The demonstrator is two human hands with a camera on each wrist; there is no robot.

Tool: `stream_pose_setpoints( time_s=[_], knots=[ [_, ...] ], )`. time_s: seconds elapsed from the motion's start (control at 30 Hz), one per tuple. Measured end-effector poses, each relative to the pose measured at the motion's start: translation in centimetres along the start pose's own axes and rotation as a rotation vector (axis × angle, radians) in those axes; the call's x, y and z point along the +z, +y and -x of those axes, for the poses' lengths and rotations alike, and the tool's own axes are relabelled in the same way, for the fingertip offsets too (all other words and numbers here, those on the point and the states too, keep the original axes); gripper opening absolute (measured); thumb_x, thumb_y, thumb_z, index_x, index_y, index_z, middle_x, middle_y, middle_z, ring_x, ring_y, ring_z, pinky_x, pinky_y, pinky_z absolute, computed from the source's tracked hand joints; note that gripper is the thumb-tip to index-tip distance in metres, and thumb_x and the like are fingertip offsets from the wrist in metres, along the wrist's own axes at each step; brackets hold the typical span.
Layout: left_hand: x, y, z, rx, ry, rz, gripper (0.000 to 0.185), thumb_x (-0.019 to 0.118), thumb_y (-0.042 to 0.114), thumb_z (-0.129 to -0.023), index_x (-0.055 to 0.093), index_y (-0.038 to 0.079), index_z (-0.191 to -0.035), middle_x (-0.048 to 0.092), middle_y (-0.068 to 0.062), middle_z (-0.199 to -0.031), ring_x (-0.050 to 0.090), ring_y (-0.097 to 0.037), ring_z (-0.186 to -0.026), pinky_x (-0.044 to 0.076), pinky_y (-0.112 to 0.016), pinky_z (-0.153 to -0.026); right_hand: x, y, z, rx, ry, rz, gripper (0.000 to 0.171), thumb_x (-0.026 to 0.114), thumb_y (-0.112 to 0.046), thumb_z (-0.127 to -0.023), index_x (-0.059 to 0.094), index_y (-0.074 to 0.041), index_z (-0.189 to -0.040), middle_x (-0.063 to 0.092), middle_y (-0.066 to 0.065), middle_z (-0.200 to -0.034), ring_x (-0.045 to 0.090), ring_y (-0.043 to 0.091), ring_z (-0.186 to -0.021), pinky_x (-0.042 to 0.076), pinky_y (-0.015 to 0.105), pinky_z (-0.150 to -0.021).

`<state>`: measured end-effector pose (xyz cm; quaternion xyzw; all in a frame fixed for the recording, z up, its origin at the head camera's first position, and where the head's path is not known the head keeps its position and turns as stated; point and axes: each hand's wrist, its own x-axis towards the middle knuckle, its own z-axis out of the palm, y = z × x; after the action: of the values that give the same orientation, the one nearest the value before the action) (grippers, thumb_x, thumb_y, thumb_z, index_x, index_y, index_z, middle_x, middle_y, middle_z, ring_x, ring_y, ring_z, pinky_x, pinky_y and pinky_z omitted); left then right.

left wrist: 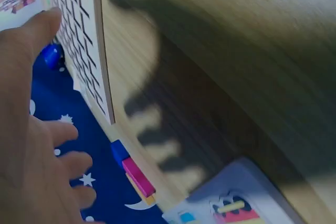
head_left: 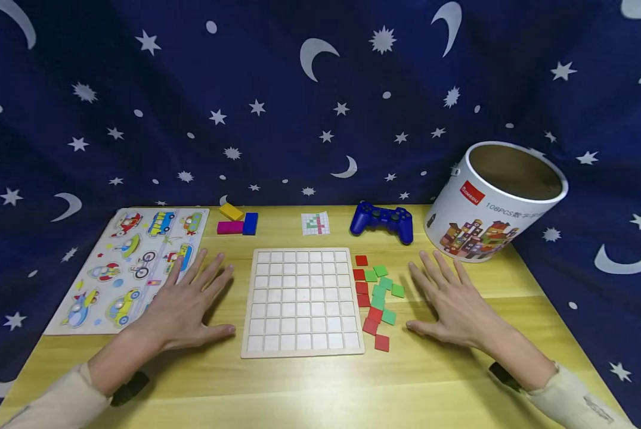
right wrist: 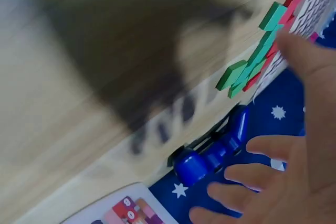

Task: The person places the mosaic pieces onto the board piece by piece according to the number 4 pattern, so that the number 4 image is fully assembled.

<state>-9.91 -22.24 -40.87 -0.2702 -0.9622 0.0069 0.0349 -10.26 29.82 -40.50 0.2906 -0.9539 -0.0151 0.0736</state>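
**Flat hands flank the grid board**

Left hand (head_left: 183, 310) and right hand (head_left: 451, 304) lie spread, fingers straight, on the wooden table (head_left: 309, 387), either side of the white square grid board (head_left: 302, 301). Red and green square tiles (head_left: 376, 298) sit just beside the right hand. Behind, a white cardboard tub (head_left: 494, 202) reads "108PCS".

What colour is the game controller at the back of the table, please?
The game controller is blue, seen best in the head view.
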Motion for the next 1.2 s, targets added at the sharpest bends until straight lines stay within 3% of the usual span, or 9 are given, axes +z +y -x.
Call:
stream_pose_setpoints(
  time_s=[0.17,0.27,0.33,0.4,0.5,0.67,0.8,1.0,1.2],
  knots=[
    [0.4,0.1,-0.3,0.019,-0.032,0.125,0.107,0.058,0.080,-0.079,0.032,0.011,-0.158,0.019,-0.014,-0.165,0.008,-0.040,-0.150,0.003,-0.066,-0.116,0.2,-0.5,-1.0,-0.016,0.064,-0.122,0.084,0.079,-0.046,-0.082,0.050,0.005,-0.143,0.044,0.030,-0.147,0.045,0.048,-0.132,0.037,0.064,-0.105],
    [0.7,0.2,-0.7,0.045,-0.026,0.177,0.106,0.062,0.077,-0.080,0.031,0.011,-0.158,0.022,-0.013,-0.164,0.014,-0.041,-0.149,0.014,-0.070,-0.113,0.2,-0.8,-1.7,-0.065,0.169,-0.172,0.062,0.083,-0.032,-0.080,0.064,0.005,-0.126,0.064,0.024,-0.124,0.064,0.039,-0.110,0.052,0.056,-0.090],
    [0.9,0.2,-1.0,0.058,-0.019,0.213,0.105,0.064,0.074,-0.080,0.033,0.011,-0.157,0.024,-0.013,-0.163,0.017,-0.041,-0.149,0.018,-0.071,-0.111,0.2,-1.1,-2.1,-0.084,0.213,-0.209,0.049,0.083,-0.028,-0.079,0.070,0.003,-0.115,0.070,0.016,-0.109,0.069,0.029,-0.094,0.058,0.048,-0.078],
    [1.1,0.3,-1.2,0.062,-0.020,0.250,0.104,0.066,0.072,-0.080,0.034,0.011,-0.157,0.025,-0.013,-0.163,0.019,-0.041,-0.149,0.019,-0.071,-0.111,0.1,-1.7,-2.4,-0.084,0.221,-0.256,0.040,0.084,-0.026,-0.079,0.073,-0.001,-0.108,0.070,0.008,-0.096,0.066,0.018,-0.080,0.058,0.040,-0.068],
    [1.5,0.6,-1.5,0.052,-0.049,0.316,0.103,0.069,0.070,-0.079,0.034,0.012,-0.157,0.024,-0.012,-0.164,0.019,-0.039,-0.149,0.019,-0.070,-0.111,0.1,-2.6,-2.6,-0.067,0.175,-0.322,0.035,0.085,-0.027,-0.078,0.074,-0.005,-0.103,0.069,0.001,-0.091,0.062,0.010,-0.073,0.056,0.035,-0.063],
    [2.3,1.3,-2.1,0.036,-0.088,0.362,0.105,0.068,0.072,-0.079,0.031,0.014,-0.158,0.020,-0.010,-0.165,0.017,-0.038,-0.149,0.018,-0.068,-0.113,0.7,-3.9,-2.5,-0.031,0.072,-0.347,0.035,0.086,-0.029,-0.078,0.074,-0.009,-0.103,0.068,-0.003,-0.093,0.062,0.008,-0.075,0.056,0.034,-0.068],
    [2.7,1.9,-2.7,0.042,-0.086,0.372,0.106,0.068,0.073,-0.079,0.031,0.014,-0.158,0.021,-0.009,-0.165,0.017,-0.038,-0.150,0.018,-0.069,-0.112,1.2,-4.3,-2.1,0.000,0.027,-0.326,0.030,0.086,-0.027,-0.078,0.074,-0.011,-0.101,0.064,-0.007,-0.089,0.054,0.006,-0.070,0.052,0.032,-0.064],
    [2.9,2.0,-2.8,0.008,-0.121,0.400,0.106,0.074,0.067,-0.077,0.031,0.012,-0.158,0.021,-0.007,-0.165,0.017,-0.036,-0.150,0.015,-0.069,-0.113,1.6,-4.8,-2.2,0.017,-0.005,-0.331,0.020,0.083,-0.020,-0.079,0.075,-0.014,-0.097,0.060,-0.009,-0.086,0.050,0.004,-0.067,0.047,0.027,-0.059],
    [3.0,2.1,-3.4,-0.014,-0.144,0.419,0.105,0.077,0.066,-0.073,0.043,0.007,-0.152,0.025,-0.008,-0.163,0.020,-0.039,-0.149,0.016,-0.072,-0.111,1.3,-4.7,-2.2,0.020,0.010,-0.327,0.019,0.082,-0.016,-0.077,0.074,-0.013,-0.094,0.057,-0.009,-0.082,0.046,0.004,-0.063,0.043,0.025,-0.055]
  ],
)
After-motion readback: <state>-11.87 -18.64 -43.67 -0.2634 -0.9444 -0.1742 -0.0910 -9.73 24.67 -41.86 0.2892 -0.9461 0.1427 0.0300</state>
